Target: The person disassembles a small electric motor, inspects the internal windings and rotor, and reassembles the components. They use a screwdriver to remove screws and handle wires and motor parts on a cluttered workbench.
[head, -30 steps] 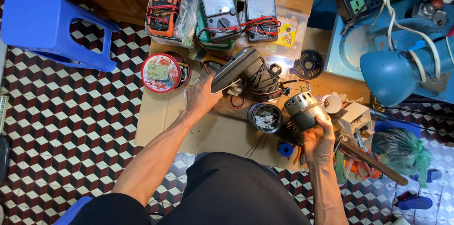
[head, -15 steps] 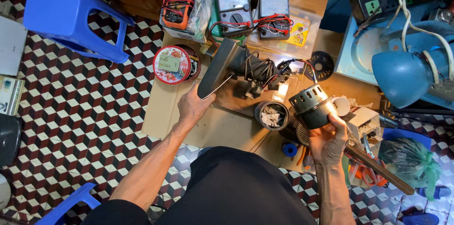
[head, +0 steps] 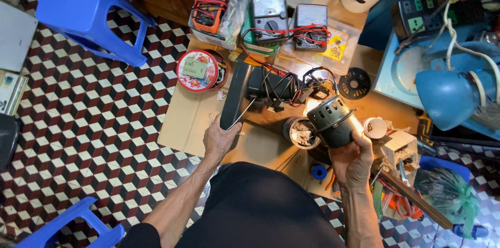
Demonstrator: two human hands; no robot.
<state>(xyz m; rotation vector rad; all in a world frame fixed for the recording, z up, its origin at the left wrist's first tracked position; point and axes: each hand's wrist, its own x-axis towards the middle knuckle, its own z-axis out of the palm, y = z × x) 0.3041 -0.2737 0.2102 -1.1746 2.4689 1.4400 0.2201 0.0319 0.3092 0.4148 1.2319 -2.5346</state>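
Observation:
My left hand (head: 221,138) grips a thin metal rod, probably a screwdriver (head: 244,113), next to a black device base (head: 235,94) with a dark body and tangled wires (head: 276,85). My right hand (head: 354,157) holds a dark slotted motor housing (head: 333,120) upright over the cardboard. A small round tin with pale contents (head: 301,133) sits between the two hands. The lamp lights a bright patch near the motor.
Three meters (head: 271,11) with red and black leads lie at the back. A round red tin (head: 198,71) sits left. Blue stool (head: 91,13) stands far left, blue desk lamp (head: 450,91) right. A black fan grille (head: 354,82), orange-handled pliers (head: 398,203) and a green bag (head: 450,196) lie right.
The view has shifted, so the bench appears further right. My left hand has slid down from the black base and now holds the thin rod. My right hand keeps the motor.

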